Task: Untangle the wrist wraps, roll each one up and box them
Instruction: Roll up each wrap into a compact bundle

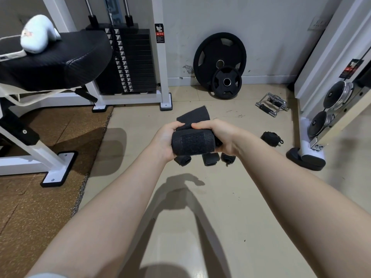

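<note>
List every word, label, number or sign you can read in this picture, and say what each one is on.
No text here is sharp enough to quote.
Warning sticker on the white machine post: a red band and lines of print, too small to read.
Dark label on the white rack at right: red mark, blurred.
Blue strip between the guide rods: large pale characters, cut off, unreadable.
Wrist wrap in both hands: no print visible.

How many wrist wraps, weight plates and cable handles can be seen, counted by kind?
Wrist wraps: 5, one in the hands, three rolled on the floor below them, one rolled to the right
Weight plates: 2, large, small
Cable handles: 1
Total: 8
</note>
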Motion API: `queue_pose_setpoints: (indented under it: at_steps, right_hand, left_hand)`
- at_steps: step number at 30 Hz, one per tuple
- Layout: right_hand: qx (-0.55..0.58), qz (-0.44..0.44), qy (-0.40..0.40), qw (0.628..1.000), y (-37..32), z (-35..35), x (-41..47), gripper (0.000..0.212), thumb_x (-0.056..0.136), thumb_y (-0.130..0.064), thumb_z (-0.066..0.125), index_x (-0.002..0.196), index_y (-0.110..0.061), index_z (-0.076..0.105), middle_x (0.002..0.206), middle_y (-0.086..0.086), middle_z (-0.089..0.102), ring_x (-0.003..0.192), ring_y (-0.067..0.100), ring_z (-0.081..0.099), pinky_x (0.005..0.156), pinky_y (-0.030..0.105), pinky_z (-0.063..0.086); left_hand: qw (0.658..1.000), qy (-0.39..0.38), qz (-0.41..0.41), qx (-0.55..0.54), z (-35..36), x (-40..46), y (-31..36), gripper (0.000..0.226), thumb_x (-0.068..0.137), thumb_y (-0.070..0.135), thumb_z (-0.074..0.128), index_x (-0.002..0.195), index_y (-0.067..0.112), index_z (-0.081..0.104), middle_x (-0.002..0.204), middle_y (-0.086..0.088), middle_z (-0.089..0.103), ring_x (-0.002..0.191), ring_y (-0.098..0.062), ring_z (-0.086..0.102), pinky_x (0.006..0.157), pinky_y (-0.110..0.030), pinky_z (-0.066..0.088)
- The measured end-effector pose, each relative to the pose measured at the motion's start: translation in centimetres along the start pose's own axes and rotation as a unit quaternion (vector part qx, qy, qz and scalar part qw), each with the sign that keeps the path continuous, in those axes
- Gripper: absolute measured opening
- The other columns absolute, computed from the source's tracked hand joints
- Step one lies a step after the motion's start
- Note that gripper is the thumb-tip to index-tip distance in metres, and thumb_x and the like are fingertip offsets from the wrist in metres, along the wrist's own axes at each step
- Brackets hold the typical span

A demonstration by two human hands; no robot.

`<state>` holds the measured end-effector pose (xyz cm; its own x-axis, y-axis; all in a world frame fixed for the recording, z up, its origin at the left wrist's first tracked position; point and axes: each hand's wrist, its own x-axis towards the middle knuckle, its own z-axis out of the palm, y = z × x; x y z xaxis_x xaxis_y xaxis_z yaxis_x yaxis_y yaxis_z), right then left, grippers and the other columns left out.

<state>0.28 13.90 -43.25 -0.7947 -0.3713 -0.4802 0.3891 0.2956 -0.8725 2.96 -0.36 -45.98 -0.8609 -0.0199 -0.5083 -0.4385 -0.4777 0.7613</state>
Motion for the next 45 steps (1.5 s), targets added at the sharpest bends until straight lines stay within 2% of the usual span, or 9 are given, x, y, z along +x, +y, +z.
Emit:
queue_pose_setpoints:
  at_steps: [5, 10, 15, 20, 26, 30, 33, 36, 45]
  right_hand:
    - [-0.004, -0.002, -0.006, 1.000, 0.1, 0.5, 0.1, 0.031, 0.088, -0.045, 0.061, 0.109, -0.024, 0.055, 0.086, -0.004, 0.067, 0.076, 0.015, 0.063, 0.070, 0.028, 0.052]
    - [0.090, 0.052, 0.044, 0.994, 0.0, 1.1, -0.3, 0.015, 0.093, -0.026, 0.054, 0.080, -0.018, 0.054, 0.071, 0.000, 0.058, 0.061, 0.017, 0.055, 0.053, 0.021, 0.046]
    - [0.098, 0.096, 0.101, 0.985, -0.5, 1.2, -0.4, 0.027, 0.089, -0.007, 0.041, 0.062, -0.012, 0.044, 0.051, 0.003, 0.046, 0.037, 0.014, 0.041, 0.032, 0.011, 0.030]
    - [0.104, 0.094, 0.141, 0.980, -0.3, 0.3, -0.3, 0.036, 0.095, -0.014, 0.039, 0.060, -0.014, 0.044, 0.033, -0.004, 0.041, 0.023, 0.008, 0.035, 0.027, 0.009, 0.023]
    - [0.107, 0.089, 0.134, 0.981, -0.4, -0.2, -0.7, 0.037, 0.095, -0.011, 0.038, 0.058, -0.011, 0.043, 0.031, -0.003, 0.041, 0.020, 0.007, 0.035, 0.025, 0.010, 0.022]
    - [0.076, 0.054, 0.139, 0.986, -0.7, 0.0, -0.5, 0.028, 0.092, -0.014, 0.038, 0.066, -0.012, 0.046, 0.052, 0.003, 0.048, 0.043, 0.015, 0.047, 0.036, 0.015, 0.032]
    - [0.103, 0.005, 0.081, 0.991, -0.4, -0.1, 0.0, 0.020, 0.088, -0.030, 0.043, 0.085, -0.014, 0.056, 0.082, 0.004, 0.063, 0.078, 0.022, 0.060, 0.070, 0.030, 0.046]
    - [0.090, -0.042, 0.002, 0.995, 0.1, 0.0, 0.4, 0.043, 0.086, -0.058, 0.049, 0.105, -0.021, 0.064, 0.103, 0.000, 0.071, 0.103, 0.022, 0.064, 0.092, 0.042, 0.045]
    - [0.099, -0.148, 0.013, 0.984, 0.6, 0.9, 1.1, 0.024, 0.094, -0.011, 0.051, 0.114, -0.022, 0.057, 0.109, 0.002, 0.066, 0.102, 0.023, 0.063, 0.087, 0.039, 0.052]
  left_hand:
    - [1.000, 0.019, 0.019, -0.008, -0.7, 0.1, 0.2, 0.017, 0.089, 0.001, 0.042, 0.087, 0.010, 0.057, 0.080, -0.011, 0.061, 0.063, -0.025, 0.060, 0.062, -0.034, 0.049]
    - [0.996, 0.017, 0.082, -0.041, 0.1, -0.1, 0.4, 0.053, 0.084, -0.019, 0.033, 0.095, 0.026, 0.059, 0.094, -0.013, 0.067, 0.066, -0.026, 0.068, 0.059, -0.036, 0.057]
    - [0.998, -0.002, 0.069, -0.009, -0.1, -0.2, -0.2, 0.032, 0.094, -0.004, 0.037, 0.104, 0.012, 0.063, 0.097, -0.015, 0.069, 0.076, -0.028, 0.068, 0.075, -0.041, 0.057]
    - [0.977, -0.186, 0.091, 0.051, -0.2, -1.7, -0.4, 0.028, 0.088, 0.028, 0.052, 0.110, 0.014, 0.063, 0.100, -0.005, 0.071, 0.093, -0.021, 0.066, 0.086, -0.038, 0.052]
    - [0.944, -0.181, 0.178, 0.209, -0.3, -1.8, -0.9, 0.046, 0.069, 0.018, 0.069, 0.113, 0.028, 0.059, 0.103, 0.005, 0.071, 0.095, -0.013, 0.069, 0.078, -0.029, 0.055]
    - [0.953, -0.126, 0.216, 0.169, -0.1, -1.5, -0.6, 0.042, 0.065, 0.015, 0.066, 0.106, 0.026, 0.061, 0.095, 0.004, 0.071, 0.088, -0.014, 0.069, 0.075, -0.030, 0.054]
    - [0.954, -0.094, 0.221, 0.179, -0.2, -1.2, -0.2, 0.047, 0.066, 0.014, 0.066, 0.111, 0.026, 0.059, 0.104, 0.002, 0.068, 0.095, -0.017, 0.066, 0.076, -0.033, 0.054]
    - [0.956, -0.069, 0.211, 0.193, -0.2, -1.1, 0.0, 0.050, 0.076, 0.013, 0.067, 0.121, 0.029, 0.051, 0.112, 0.003, 0.065, 0.102, -0.019, 0.063, 0.079, -0.035, 0.054]
    - [0.957, -0.034, 0.216, 0.193, -0.5, -0.9, 0.4, 0.023, 0.090, 0.018, 0.064, 0.104, 0.035, 0.056, 0.101, 0.011, 0.065, 0.089, -0.011, 0.066, 0.068, -0.031, 0.055]
